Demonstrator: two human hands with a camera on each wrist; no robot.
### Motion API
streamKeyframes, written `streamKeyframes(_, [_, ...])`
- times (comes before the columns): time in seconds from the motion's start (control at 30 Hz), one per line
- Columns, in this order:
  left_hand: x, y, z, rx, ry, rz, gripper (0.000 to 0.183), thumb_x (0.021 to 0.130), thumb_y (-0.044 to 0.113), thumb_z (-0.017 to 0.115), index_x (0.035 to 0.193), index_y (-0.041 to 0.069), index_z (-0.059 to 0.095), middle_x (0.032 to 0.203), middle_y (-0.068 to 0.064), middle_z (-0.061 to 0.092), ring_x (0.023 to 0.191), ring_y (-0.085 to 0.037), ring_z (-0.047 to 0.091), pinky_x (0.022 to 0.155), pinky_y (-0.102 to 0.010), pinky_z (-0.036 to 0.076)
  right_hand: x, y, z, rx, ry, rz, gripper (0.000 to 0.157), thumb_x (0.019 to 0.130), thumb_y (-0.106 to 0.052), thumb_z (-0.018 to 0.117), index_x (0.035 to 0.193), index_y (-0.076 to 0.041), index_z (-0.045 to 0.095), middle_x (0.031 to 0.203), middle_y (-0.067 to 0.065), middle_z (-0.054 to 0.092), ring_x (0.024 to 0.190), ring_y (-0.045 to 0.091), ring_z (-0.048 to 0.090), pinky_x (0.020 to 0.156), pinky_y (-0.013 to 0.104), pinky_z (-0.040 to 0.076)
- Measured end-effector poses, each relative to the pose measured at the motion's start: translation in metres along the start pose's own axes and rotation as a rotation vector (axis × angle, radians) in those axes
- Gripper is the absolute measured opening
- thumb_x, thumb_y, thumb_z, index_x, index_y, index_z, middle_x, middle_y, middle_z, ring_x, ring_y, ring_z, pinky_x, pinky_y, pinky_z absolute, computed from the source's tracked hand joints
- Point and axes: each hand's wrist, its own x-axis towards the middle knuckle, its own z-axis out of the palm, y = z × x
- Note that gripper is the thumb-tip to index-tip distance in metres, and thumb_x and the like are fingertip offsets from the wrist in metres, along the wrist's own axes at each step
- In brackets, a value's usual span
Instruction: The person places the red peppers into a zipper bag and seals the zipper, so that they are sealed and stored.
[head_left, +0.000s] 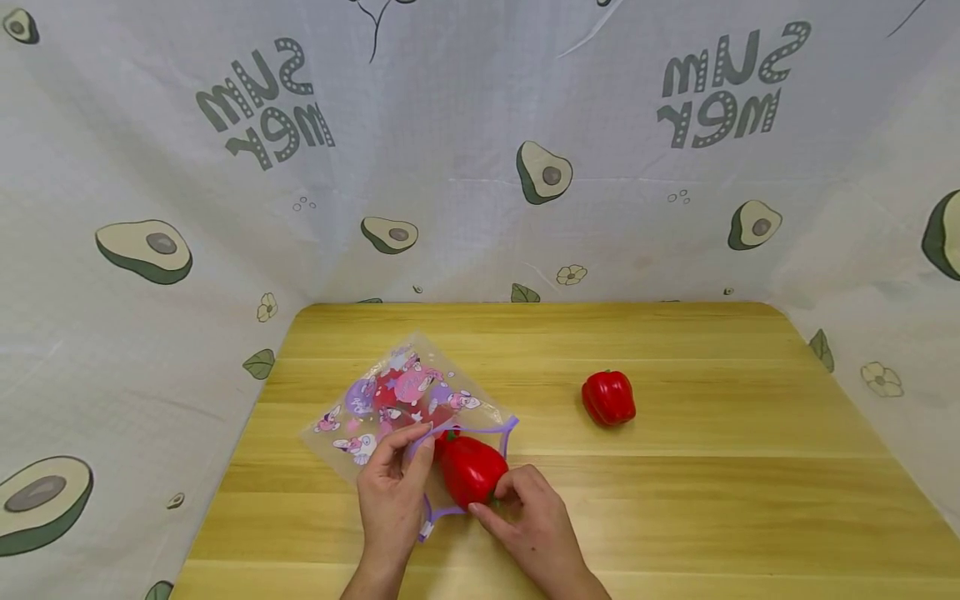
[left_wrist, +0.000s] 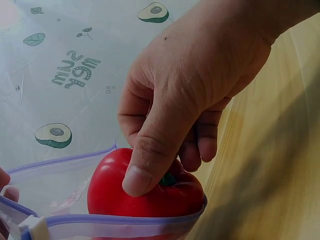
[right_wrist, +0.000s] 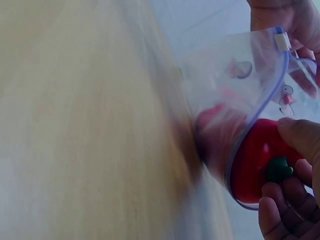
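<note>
A clear slider bag (head_left: 339,421) with purple edging and pink cartoon prints lies on the table, its mouth spread toward me. My left hand (head_left: 393,483) pinches the bag's rim on the left side of the mouth. A glossy red bell pepper (head_left: 471,468) sits in the opening, partly inside the bag. My right hand (head_left: 534,521) grips its stem end, the thumb on its side. In the right wrist view its green stem (right_wrist: 278,170) shows between the fingers. More red shapes (head_left: 388,388) show through the printed plastic.
Another red bell pepper (head_left: 608,398) stands on the wooden table (head_left: 712,500), right of the bag. A white cloth (head_left: 465,108) with avocado prints hangs behind and along both sides of the table.
</note>
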Motion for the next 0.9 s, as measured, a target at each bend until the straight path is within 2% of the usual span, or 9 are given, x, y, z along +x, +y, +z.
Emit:
streamKeyframes(0.3, [-0.001, 0.001, 0.001, 0.021, 0.013, -0.053, 0.017, 0.092, -0.004, 0.069, 0.109, -0.007, 0.070, 0.108, -0.001, 0.072, 0.107, -0.003, 0.068, 0.102, -0.014, 0.051, 0.001, -0.002, 0.008, 0.007, 0.100, -0.102, 0.032, 0.071, -0.021, 0.094, 0.079, -0.024, 0.063, 0.083, -0.017, 0.056, 0.075, -0.001, 0.055, 0.063, 0.019, 0.056])
streamKeyframes(0.5, [-0.001, 0.001, 0.001, 0.012, 0.013, -0.053, 0.017, 0.092, -0.004, 0.070, 0.109, -0.007, 0.071, 0.106, 0.003, 0.072, 0.107, -0.004, 0.068, 0.103, -0.014, 0.050, 0.003, -0.003, 0.011, -0.025, 0.127, -0.131, 0.023, 0.072, -0.020, 0.093, 0.082, -0.024, 0.072, 0.087, -0.018, 0.060, 0.080, 0.000, 0.058, 0.069, 0.019, 0.058])
streamKeyframes(0.63, [-0.002, 0.000, 0.001, -0.004, 0.007, -0.032, 0.017, 0.092, -0.005, 0.069, 0.109, -0.008, 0.070, 0.105, 0.004, 0.072, 0.106, -0.006, 0.069, 0.102, -0.013, 0.051, 0.005, -0.003, 0.012, -0.003, 0.098, -0.106, 0.018, 0.076, -0.018, 0.091, 0.086, -0.023, 0.076, 0.090, -0.017, 0.063, 0.085, 0.000, 0.062, 0.077, 0.022, 0.061])
streamKeyframes(0.73, [-0.002, 0.000, 0.001, -0.012, 0.003, -0.030, 0.017, 0.092, -0.005, 0.069, 0.109, -0.010, 0.069, 0.107, -0.001, 0.072, 0.107, -0.006, 0.068, 0.102, -0.014, 0.051, 0.005, -0.004, 0.012, 0.025, 0.048, -0.059, 0.015, 0.082, -0.017, 0.087, 0.093, -0.022, 0.078, 0.095, -0.017, 0.065, 0.091, 0.001, 0.065, 0.083, 0.024, 0.062])
streamKeyframes(0.9, [-0.002, 0.001, 0.001, 0.004, 0.013, -0.048, 0.017, 0.093, -0.004, 0.069, 0.109, -0.008, 0.070, 0.111, -0.013, 0.072, 0.111, -0.007, 0.068, 0.103, -0.014, 0.050, 0.005, -0.005, 0.011, 0.023, -0.024, -0.022, 0.023, 0.088, -0.018, 0.081, 0.110, -0.018, 0.076, 0.109, -0.013, 0.069, 0.104, 0.006, 0.069, 0.092, 0.031, 0.061])
